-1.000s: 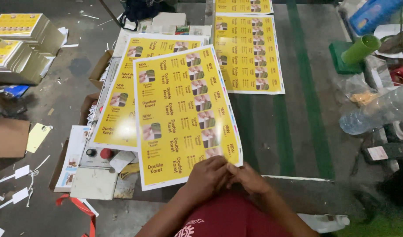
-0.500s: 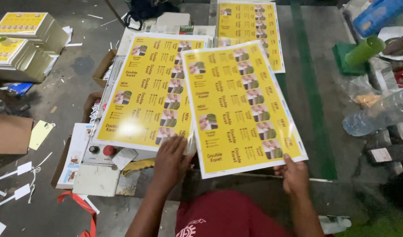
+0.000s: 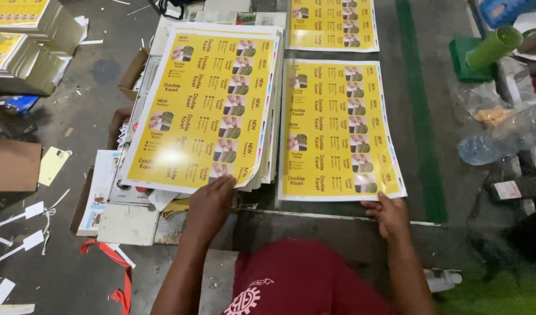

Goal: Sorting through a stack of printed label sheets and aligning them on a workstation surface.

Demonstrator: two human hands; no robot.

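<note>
Head view: right hand point(image 3: 389, 214) fingertips on yellow sheet point(image 3: 337, 129)

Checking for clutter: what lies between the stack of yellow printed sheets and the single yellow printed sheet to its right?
Head view: only a narrow bare strip of dark work surface separates stack from single sheet.

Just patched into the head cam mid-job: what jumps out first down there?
Glossy yellow printed sheets dominate: a thick stack at centre-left, with the left hand on its near edge. Beside it lies a single yellow sheet, the right hand at its near right corner. A green tube sits top right.
</note>
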